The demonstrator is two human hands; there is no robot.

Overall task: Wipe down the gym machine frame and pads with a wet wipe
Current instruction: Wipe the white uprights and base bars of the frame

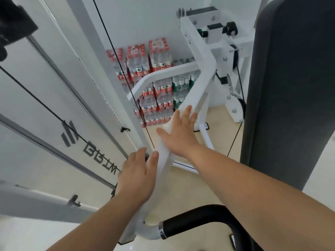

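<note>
A white steel arm of the gym machine frame [204, 84] slopes from the upper right down to the bottom centre. My right hand [178, 132] lies flat on this arm with straight fingers, pressing a white wet wipe [167, 125] against it; only the wipe's edge shows under the palm. My left hand [137, 175] rests lower on the same arm, thumb over its top face, fingers loosely spread along its left side. A tall dark grey back pad [290, 87] stands at the right. A black foam handle grip [195, 222] curves off the arm's lower end.
Black cables [116, 57] run beside a white weight-stack cover with a logo [54, 105] on the left. Several shrink-wrapped packs of water bottles [155, 78] are stacked against the far wall. Pulleys [235, 107] hang beside the pad. Beige floor shows below.
</note>
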